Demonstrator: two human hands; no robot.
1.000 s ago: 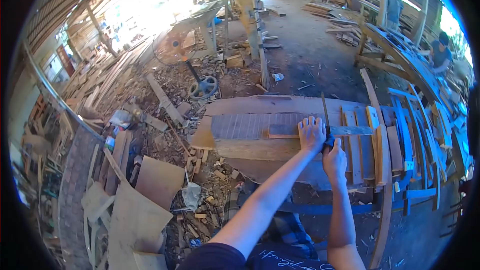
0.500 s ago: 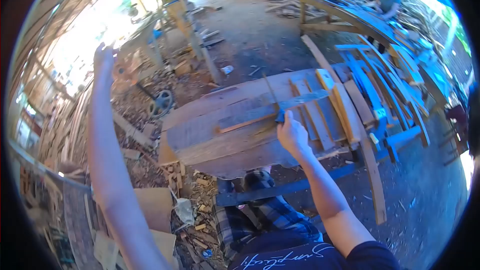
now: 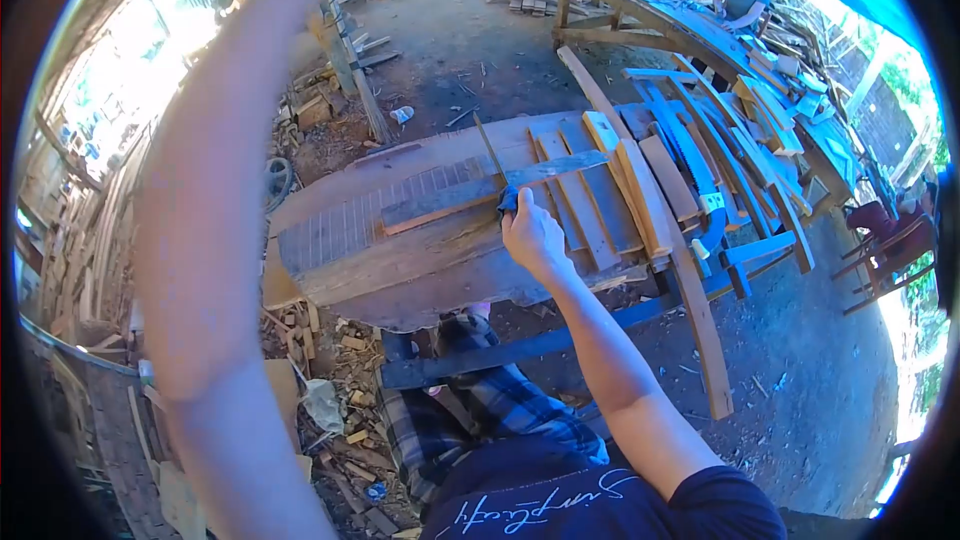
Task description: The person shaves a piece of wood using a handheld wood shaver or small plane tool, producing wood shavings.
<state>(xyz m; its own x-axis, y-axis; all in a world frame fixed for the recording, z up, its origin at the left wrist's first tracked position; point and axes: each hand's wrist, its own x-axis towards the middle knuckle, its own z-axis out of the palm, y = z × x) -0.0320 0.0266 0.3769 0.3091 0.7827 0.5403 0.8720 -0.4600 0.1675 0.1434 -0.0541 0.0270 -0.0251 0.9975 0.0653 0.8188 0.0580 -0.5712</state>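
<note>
My right hand [image 3: 535,238] is closed around the dark handle of a thin, straight-bladed tool [image 3: 490,150]. Its narrow blade points away from me, across a narrow wooden plank [image 3: 435,205]. That plank lies along a broad worktop of rough boards [image 3: 400,280], and my fist is at its near edge. My left forearm [image 3: 205,200] rises blurred through the left of the view, its hand cut off by the top edge. Shorter wood strips [image 3: 585,220] lie crosswise just right of my right hand.
Long pieces of lumber [image 3: 705,340] and a blue-looking frame [image 3: 710,200] crowd the worktop's right end. Wood offcuts [image 3: 355,390] litter the ground at left. A person [image 3: 745,5] sits behind a long bench [image 3: 650,20] at the far right. A chair [image 3: 890,250] stands at right.
My left hand has moved up and out of the frame, its forearm now closer to the camera. The view has shifted, so the worktop appears further left. My right hand keeps its hold on the tool.
</note>
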